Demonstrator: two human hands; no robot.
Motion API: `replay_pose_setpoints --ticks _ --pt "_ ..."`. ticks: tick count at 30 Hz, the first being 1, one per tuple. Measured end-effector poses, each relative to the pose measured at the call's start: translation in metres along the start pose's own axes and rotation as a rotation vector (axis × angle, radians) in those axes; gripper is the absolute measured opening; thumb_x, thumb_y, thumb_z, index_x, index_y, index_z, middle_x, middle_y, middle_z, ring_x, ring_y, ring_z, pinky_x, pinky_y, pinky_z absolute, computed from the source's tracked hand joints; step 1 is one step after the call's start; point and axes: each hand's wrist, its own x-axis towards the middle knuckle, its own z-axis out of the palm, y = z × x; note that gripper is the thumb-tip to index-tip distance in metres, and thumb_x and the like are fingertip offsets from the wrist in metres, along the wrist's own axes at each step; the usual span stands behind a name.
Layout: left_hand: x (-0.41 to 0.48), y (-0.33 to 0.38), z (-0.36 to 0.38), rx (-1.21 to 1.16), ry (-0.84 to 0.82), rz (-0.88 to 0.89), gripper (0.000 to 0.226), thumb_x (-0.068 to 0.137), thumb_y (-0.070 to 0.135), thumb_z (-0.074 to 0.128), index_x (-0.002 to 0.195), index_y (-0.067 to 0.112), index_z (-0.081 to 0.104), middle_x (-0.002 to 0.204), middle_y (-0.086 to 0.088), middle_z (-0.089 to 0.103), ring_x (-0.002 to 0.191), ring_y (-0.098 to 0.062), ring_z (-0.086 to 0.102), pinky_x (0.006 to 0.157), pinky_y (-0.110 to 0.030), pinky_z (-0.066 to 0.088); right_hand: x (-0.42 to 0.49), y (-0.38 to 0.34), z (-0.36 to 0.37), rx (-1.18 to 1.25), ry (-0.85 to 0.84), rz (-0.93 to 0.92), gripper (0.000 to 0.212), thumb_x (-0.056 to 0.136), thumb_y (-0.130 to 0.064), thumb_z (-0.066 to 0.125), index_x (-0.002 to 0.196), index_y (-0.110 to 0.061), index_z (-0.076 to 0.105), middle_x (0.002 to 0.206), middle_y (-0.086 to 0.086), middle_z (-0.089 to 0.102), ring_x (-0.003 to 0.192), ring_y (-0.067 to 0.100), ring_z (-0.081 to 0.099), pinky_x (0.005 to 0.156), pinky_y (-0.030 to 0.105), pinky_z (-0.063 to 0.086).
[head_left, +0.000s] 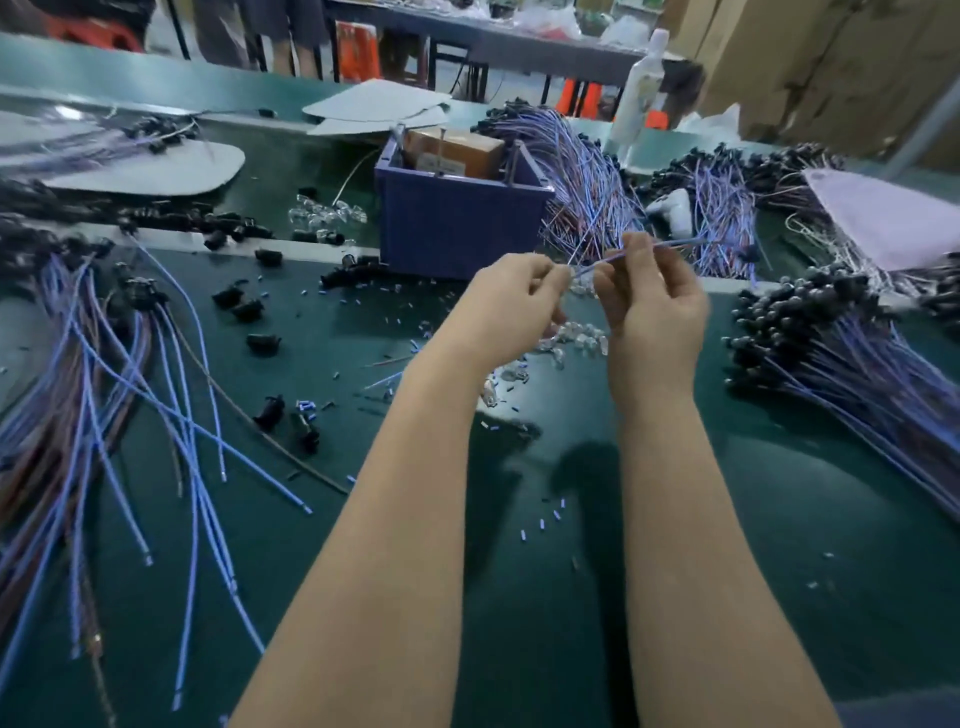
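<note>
Both of my hands are raised above the green table (519, 519). My right hand (654, 306) pinches a thin blue wire (675, 244) that runs off to the right and ends in a small black part (748, 253). My left hand (511, 306) has its fingers curled at the wire's near end, pinching something small that I cannot make out. Under the hands lies a small pile of clear plastic pieces (576, 338).
A blue bin (457, 223) holding a brown box stands behind my hands. Loose blue and brown wires (130, 415) spread on the left. Bundles of wires with black ends (831, 343) lie on the right and behind. Black parts (262, 343) and tiny blue bits litter the table.
</note>
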Motion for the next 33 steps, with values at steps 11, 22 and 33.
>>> replay_pose_setpoints --ticks 11,22,33 --pt "-0.005 -0.029 0.006 -0.025 0.180 -0.037 0.014 0.093 0.010 0.054 0.097 0.011 0.067 0.082 0.000 0.068 0.077 -0.013 0.061 0.073 -0.020 0.046 -0.002 0.032 -0.008 -0.534 -0.228 0.116 0.016 0.093 -0.014 0.059 0.078 -0.009 0.063 0.064 0.001 0.057 0.054 0.007 0.051 0.054 0.018 0.045" --pt "-0.004 -0.045 0.002 0.063 0.341 -0.218 0.018 0.095 0.017 0.052 0.097 0.011 0.068 0.087 -0.001 0.069 0.079 -0.013 0.058 0.068 -0.017 0.037 0.005 0.022 -0.019 -0.055 0.081 0.147 0.015 0.094 -0.011 0.057 0.079 -0.010 0.059 0.057 -0.004 0.066 0.054 0.005 0.063 0.058 0.017 0.054" --pt "-0.007 -0.050 -0.015 0.029 0.501 -0.314 0.022 0.094 0.022 0.054 0.081 0.013 0.069 0.079 -0.002 0.070 0.077 -0.013 0.062 0.074 -0.021 0.045 0.013 0.015 -0.028 0.071 0.218 0.083 0.019 0.095 -0.006 0.054 0.076 -0.009 0.054 0.051 -0.003 0.065 0.049 0.004 0.063 0.055 0.017 0.055"
